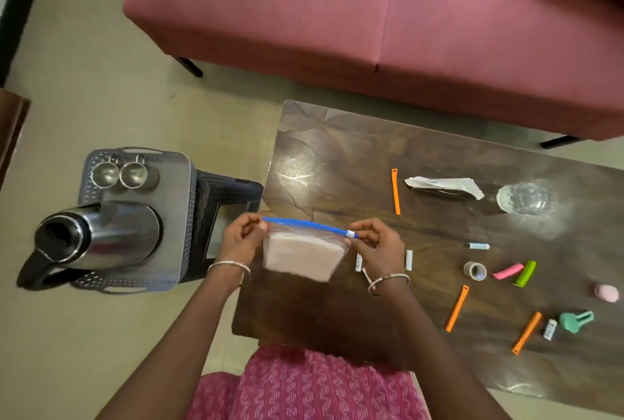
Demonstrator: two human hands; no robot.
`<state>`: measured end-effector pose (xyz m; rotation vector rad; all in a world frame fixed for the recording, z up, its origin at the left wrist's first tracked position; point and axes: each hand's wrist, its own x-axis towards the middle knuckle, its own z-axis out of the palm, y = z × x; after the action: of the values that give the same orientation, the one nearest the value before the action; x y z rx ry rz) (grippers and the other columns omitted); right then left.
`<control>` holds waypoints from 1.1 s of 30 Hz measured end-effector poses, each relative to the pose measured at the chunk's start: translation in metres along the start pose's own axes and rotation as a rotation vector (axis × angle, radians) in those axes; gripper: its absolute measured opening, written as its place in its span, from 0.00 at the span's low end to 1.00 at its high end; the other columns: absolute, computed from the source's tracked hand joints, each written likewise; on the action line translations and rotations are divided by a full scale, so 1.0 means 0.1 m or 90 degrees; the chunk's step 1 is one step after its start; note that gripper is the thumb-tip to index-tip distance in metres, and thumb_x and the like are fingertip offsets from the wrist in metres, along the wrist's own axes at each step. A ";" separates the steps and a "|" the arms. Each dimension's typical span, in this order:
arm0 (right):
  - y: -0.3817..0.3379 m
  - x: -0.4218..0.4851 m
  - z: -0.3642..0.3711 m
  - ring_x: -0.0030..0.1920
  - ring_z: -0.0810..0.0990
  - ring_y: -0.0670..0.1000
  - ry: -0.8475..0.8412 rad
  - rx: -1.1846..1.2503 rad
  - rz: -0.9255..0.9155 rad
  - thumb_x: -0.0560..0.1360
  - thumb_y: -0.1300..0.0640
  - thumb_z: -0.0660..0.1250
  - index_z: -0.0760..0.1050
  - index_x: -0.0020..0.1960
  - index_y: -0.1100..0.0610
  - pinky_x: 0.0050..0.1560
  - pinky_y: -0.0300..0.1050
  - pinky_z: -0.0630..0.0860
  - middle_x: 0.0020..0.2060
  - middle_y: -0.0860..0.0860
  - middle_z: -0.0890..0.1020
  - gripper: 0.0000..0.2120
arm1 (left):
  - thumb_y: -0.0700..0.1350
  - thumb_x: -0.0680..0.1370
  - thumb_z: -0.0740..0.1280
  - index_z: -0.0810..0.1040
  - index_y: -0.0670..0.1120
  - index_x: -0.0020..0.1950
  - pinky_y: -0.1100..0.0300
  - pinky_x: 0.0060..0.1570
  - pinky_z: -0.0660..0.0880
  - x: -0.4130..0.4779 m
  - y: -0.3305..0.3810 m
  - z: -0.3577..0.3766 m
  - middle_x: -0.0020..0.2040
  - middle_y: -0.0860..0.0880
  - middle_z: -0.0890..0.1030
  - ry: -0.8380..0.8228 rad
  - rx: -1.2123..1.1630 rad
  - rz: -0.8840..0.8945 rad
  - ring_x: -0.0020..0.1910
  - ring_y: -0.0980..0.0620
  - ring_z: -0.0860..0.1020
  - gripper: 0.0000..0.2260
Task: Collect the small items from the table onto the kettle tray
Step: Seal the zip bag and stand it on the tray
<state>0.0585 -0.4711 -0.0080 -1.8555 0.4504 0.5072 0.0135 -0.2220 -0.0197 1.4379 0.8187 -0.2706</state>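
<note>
Pinching each end of its blue seal, the left hand (240, 241) and right hand (378, 247) hold a zip bag (302, 255) above the dark table's (337, 166) near-left corner. Batteries (409, 260), orange clips (456, 309) and tape (474, 271) are scattered rightward. The kettle (98, 237) is seen on the grey tray (179, 217), left; a pink sofa (337, 14) lies beyond.

Soft, even indoor light with white glare patches on the glossy tabletop (337, 163) toward twelve o'clock and three o'clock, faint shadows, slight motion blur, and wide-angle bending at the frame edges.
</note>
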 end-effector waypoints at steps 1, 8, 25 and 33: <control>-0.10 -0.07 -0.05 0.40 0.84 0.49 -0.001 0.027 -0.010 0.67 0.72 0.75 0.79 0.46 0.62 0.45 0.40 0.80 0.39 0.56 0.85 0.11 | 0.35 0.78 0.66 0.78 0.43 0.48 0.56 0.52 0.75 -0.11 0.11 -0.03 0.47 0.41 0.81 -0.008 0.010 0.023 0.48 0.47 0.79 0.04; -0.77 -0.59 -0.26 0.39 0.83 0.44 -0.017 0.088 -0.160 0.65 0.69 0.78 0.81 0.42 0.59 0.44 0.35 0.79 0.37 0.48 0.85 0.10 | 0.35 0.73 0.72 0.83 0.45 0.45 0.56 0.53 0.77 -0.83 0.79 -0.16 0.45 0.52 0.85 -0.012 0.263 0.244 0.47 0.53 0.82 0.06; -1.26 -1.54 -0.34 0.37 0.83 0.42 -0.029 -0.041 -0.428 0.70 0.63 0.76 0.84 0.41 0.56 0.41 0.33 0.77 0.35 0.44 0.85 0.03 | 0.53 0.76 0.68 0.84 0.52 0.46 0.53 0.53 0.69 -1.84 1.36 0.34 0.44 0.57 0.84 0.094 0.569 0.740 0.52 0.53 0.81 0.08; -1.33 -1.68 -0.25 0.35 0.82 0.42 -0.004 -0.056 -0.457 0.68 0.66 0.77 0.83 0.38 0.56 0.40 0.33 0.76 0.33 0.44 0.84 0.07 | 0.52 0.80 0.60 0.80 0.48 0.46 0.50 0.50 0.71 -1.93 1.25 0.17 0.45 0.55 0.82 0.085 0.594 0.686 0.51 0.51 0.79 0.12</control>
<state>-0.0079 -0.4411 0.1952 -1.9426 -0.2551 0.0422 -0.0394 -0.2767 0.1983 2.5715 -0.1377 0.3331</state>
